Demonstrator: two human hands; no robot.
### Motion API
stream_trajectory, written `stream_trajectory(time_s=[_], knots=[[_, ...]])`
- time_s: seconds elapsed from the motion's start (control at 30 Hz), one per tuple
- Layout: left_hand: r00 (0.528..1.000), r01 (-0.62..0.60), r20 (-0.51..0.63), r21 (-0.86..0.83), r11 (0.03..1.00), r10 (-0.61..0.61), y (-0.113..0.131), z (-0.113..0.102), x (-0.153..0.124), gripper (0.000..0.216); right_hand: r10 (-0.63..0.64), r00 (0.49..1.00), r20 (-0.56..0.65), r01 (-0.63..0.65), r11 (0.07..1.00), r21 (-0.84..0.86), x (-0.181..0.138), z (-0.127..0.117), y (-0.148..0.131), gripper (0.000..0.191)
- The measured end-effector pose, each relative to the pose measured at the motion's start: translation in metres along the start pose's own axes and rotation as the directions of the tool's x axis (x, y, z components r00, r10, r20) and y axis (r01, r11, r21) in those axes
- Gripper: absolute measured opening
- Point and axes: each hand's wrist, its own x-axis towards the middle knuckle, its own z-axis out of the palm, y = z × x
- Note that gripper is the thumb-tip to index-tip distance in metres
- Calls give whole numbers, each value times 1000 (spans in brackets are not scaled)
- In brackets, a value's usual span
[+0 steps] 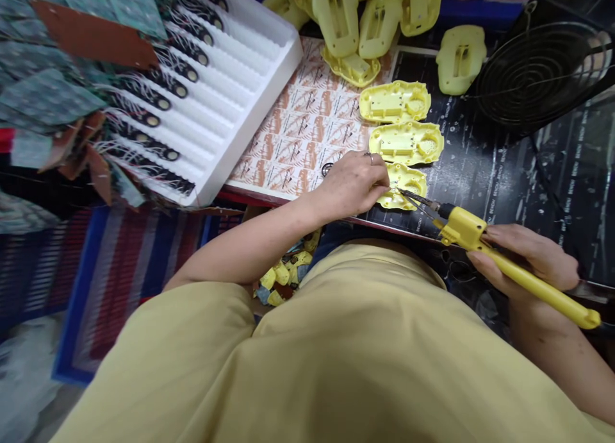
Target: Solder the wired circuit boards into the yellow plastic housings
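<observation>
In my right hand (533, 257) is a yellow soldering iron (464, 228) with a black collar, pointing left. Its metal tip reaches the nearest yellow plastic shell (408, 180), which lies open side up at the table's front edge. Over that shell's left end, the fingers of my left hand (358, 183) are pinched together; whatever is between them is too small to make out. Two similar shells, the middle one (406, 143) and the far one (394, 102), lie in a row behind it. A small round black part (327, 168) shows beside my left hand.
A white foam tray (259, 77) at the left holds several wired black round parts, with green and brown circuit boards (96, 33) heaped over its side. More yellow shells (336, 20) are piled at the back. A black fan (542, 74) stands at the right. Blue-rimmed crates (79, 295) sit below left.
</observation>
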Motion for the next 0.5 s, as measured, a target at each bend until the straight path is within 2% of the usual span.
stream_trajectory(time_s=[0.1, 0.17, 0.3, 0.4, 0.5], knots=[[999, 11, 30, 34, 999, -12, 3, -2, 3, 28, -77, 997, -2, 77, 994, 74, 8, 5, 3, 23], [999, 13, 39, 53, 998, -15, 5, -4, 5, 28, -145, 989, 8, 144, 987, 74, 14, 8, 6, 27], [998, 7, 63, 58, 998, -11, 7, -8, 10, 27, -197, 977, 84, 196, 980, 20, 17, 4, 11, 26], [995, 38, 94, 45, 998, -42, 9, -11, 13, 25, -191, 972, 138, 196, 980, -25, 11, -6, 14, 23], [990, 76, 114, 21, 997, -78, 10, -14, 15, 24, -137, 984, 114, 145, 987, -63, 7, -14, 16, 19]])
